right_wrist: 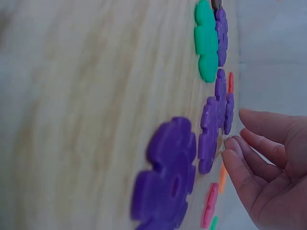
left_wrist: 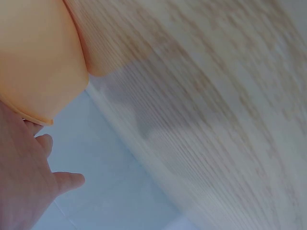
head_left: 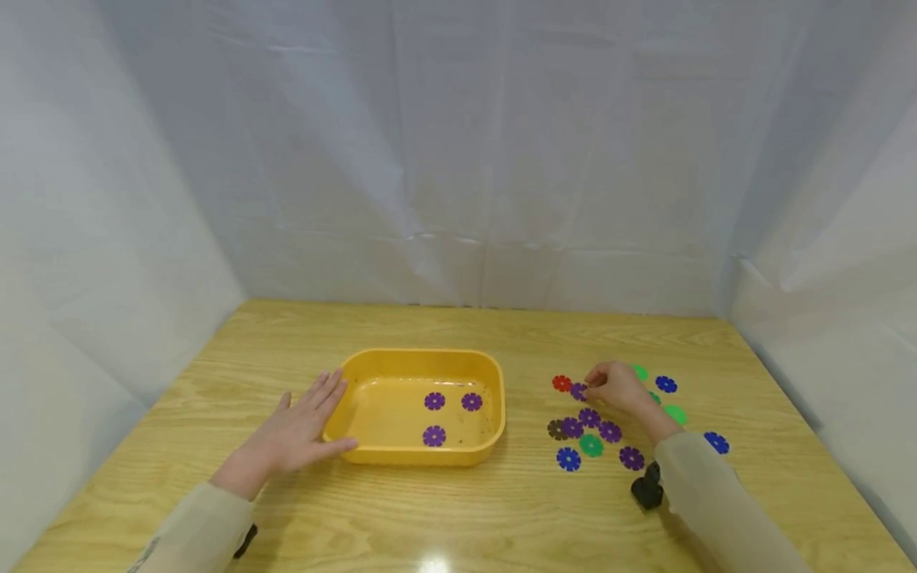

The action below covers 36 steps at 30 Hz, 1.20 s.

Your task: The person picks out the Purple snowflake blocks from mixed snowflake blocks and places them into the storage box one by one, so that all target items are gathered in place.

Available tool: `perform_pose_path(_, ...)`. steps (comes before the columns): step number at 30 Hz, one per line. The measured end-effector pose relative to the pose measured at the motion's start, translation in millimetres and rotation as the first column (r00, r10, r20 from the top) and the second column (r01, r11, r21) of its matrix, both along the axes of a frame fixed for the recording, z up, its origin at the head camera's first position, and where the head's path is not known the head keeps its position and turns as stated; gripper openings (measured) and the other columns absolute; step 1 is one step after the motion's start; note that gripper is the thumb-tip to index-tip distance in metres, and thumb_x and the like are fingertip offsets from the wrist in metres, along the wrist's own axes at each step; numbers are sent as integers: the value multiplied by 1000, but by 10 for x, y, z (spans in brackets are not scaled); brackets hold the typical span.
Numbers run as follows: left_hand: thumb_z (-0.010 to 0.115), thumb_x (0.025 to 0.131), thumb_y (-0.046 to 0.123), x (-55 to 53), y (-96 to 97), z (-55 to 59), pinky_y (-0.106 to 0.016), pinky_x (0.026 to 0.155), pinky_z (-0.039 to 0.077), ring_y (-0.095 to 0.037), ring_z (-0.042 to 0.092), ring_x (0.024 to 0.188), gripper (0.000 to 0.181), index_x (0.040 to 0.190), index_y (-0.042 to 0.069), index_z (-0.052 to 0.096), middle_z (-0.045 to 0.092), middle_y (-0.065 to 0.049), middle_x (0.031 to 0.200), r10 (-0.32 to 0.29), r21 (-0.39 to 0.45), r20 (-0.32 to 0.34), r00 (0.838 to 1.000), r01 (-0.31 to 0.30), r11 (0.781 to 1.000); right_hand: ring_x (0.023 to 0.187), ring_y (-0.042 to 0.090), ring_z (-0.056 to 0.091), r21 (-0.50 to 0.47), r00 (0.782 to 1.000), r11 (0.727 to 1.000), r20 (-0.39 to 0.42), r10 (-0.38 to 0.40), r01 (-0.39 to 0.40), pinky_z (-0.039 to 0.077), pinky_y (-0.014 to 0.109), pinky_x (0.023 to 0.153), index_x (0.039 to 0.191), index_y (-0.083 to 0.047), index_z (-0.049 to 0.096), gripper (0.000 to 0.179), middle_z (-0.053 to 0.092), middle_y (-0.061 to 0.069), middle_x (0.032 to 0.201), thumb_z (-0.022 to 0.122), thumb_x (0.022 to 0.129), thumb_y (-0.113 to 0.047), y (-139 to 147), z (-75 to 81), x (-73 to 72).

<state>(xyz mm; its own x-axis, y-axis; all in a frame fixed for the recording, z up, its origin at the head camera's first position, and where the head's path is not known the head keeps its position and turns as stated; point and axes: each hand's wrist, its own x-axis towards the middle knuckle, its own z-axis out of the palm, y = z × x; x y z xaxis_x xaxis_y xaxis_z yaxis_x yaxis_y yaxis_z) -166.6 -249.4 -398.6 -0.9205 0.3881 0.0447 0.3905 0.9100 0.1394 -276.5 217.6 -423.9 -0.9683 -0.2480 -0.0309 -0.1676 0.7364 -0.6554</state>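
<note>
My left hand (head_left: 295,436) lies with spread, mostly straight fingers at the left end of a yellow plastic tub (head_left: 423,456), its thumb at the front rim. In the left wrist view, the fingers (left_wrist: 44,143) are beside the tub's rim. Inside the tub lie a few purple flower-shaped plastic discs (head_left: 434,436). To the right, my right hand (head_left: 620,388) reaches down to a purple disc (head_left: 578,391) beside a red disc (head_left: 562,383). Its thumb and fingertips are apart in the right wrist view, right at that purple disc (right_wrist: 229,113).
More discs lie around my right hand: several purple ones (head_left: 610,432), a brown one (head_left: 557,430), green ones (head_left: 591,445) and blue ones (head_left: 569,459). A black wrist device (head_left: 648,489) sits by the right sleeve. White sheeting (head_left: 458,159) encloses the wooden table (head_left: 458,509).
</note>
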Motion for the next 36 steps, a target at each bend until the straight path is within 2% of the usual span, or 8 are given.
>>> perform_pose_path(8, 46, 82, 57, -12, -5, -12, -67, 92, 11, -32, 8, 132, 87, 139, -1, 19, 11, -16, 146, 4, -4, 3, 1000, -4, 1000, 78, 23, 55, 7, 1000, 1000, 24, 7, -7, 48, 34, 67, 94, 7, 59, 22, 59, 10, 85, 66, 77, -5, 17, -51, -71)
perform_pose_path(21, 47, 82, 56, -28, 8, -18, -67, 93, 9, -32, 7, 132, 86, 139, -2, 19, 10, -15, 146, 6, 4, 4, 1000, -6, 1000, 76, 22, 50, 50, 998, 999, 61, -9, 6, 45, 33, 65, 90, 2, 57, 22, 55, 9, 83, 69, 75, -9, -31, -29, -72)
perform_pose_path(28, 47, 82, 57, -34, 13, -24, -66, 93, 10, -32, 9, 132, 86, 139, -1, 19, 11, -16, 146, 5, 3, 1, 1000, -5, 1000, 73, 20, 50, 84, 1000, 996, 13, -6, 5, 44, 33, 63, 83, 0, 56, 16, 54, 7, 79, 68, 74, -4, -65, -5, -72)
perform_pose_path(36, 45, 82, 58, -27, 18, -16, -67, 93, 9, -33, 9, 131, 87, 139, -2, 20, 11, -17, 145, 6, 4, 2, 1000, -6, 1000, 68, 18, 53, 70, 997, 997, -69, 19, -14, 46, 32, 61, 74, -3, 61, 5, 58, 4, 73, 64, 77, 0, -92, 55, -30)
